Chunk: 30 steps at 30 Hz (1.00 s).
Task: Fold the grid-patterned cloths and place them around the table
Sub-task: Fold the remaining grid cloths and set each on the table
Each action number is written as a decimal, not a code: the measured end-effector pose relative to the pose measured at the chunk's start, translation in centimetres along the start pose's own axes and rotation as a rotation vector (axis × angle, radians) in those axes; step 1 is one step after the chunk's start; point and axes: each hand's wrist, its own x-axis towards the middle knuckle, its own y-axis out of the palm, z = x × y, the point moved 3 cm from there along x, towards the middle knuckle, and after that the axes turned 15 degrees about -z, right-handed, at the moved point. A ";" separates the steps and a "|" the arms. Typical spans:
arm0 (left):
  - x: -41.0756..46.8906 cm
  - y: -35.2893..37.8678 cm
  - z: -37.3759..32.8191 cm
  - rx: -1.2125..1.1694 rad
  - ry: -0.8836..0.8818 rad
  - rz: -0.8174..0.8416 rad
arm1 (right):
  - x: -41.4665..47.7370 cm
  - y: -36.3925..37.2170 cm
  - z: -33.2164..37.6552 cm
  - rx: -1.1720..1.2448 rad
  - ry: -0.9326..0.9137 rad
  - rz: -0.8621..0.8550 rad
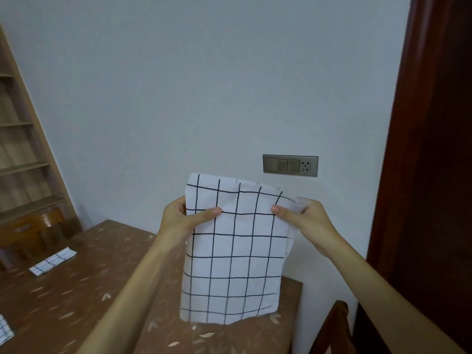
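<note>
Both hands hold one grid-patterned cloth [231, 254] up in the air above the table [76, 290]. The left hand [182, 217] has its grip closed on the cloth's left edge, thumb across the front; the right hand [305, 221] has its grip closed on the right edge the same way. Both pinches sit a little below the top edge, so a short flap stands above the grip and the long part hangs straight down below it, the long axis upright. The hanging bottom edge ends just above the table, or may brush it; I cannot tell which. The cloth looks already doubled, since layered edges show behind the right side. The next fold likely turns on bringing the two grips together or lowering the cloth flat, and there is open table below and to the left of the grip. Well to the left of the left grip lies a folded grid cloth [52, 261] near the far table edge, with a chair [30, 233] beyond it. Another patterned piece [4, 329] shows at the lower left. A second chair [334, 328] stands below the right grip, close to the table's right edge.
</note>
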 end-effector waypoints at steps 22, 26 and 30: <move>0.6 -0.5 -0.6 0.085 0.088 -0.089 | 1.2 0.5 1.6 0.016 -0.127 -0.105; 0.6 -0.6 -0.6 0.123 0.143 -0.108 | 1.3 0.9 1.5 -0.037 -0.152 -0.118; 0.4 -0.4 -0.6 0.140 0.200 -0.145 | 1.0 1.0 1.6 -0.051 -0.180 -0.131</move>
